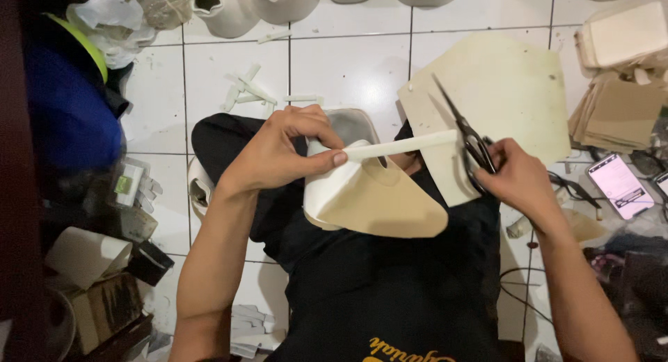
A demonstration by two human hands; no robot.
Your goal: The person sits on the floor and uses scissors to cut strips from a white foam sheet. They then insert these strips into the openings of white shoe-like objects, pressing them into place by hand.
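My left hand [282, 153] pinches a folded cream sheet piece [376, 198] over my lap, thumb and fingers on its top edge. A narrow white strip [403, 146] runs off that piece toward the right. Black scissors [467, 136] sit in my right hand [518, 181], blades pointing up and to the left, at the strip's far end. A large flat cream sheet [501, 91] lies on the floor behind the scissors.
White tiled floor [348, 63] with cut white offcuts [250, 91]. Several white rounded vessels [278, 2] line the top. Stacked tan sheets [619, 105] and a lit phone [619, 184] lie at right. Boxes and bags [97, 292] crowd the left; cables at lower right.
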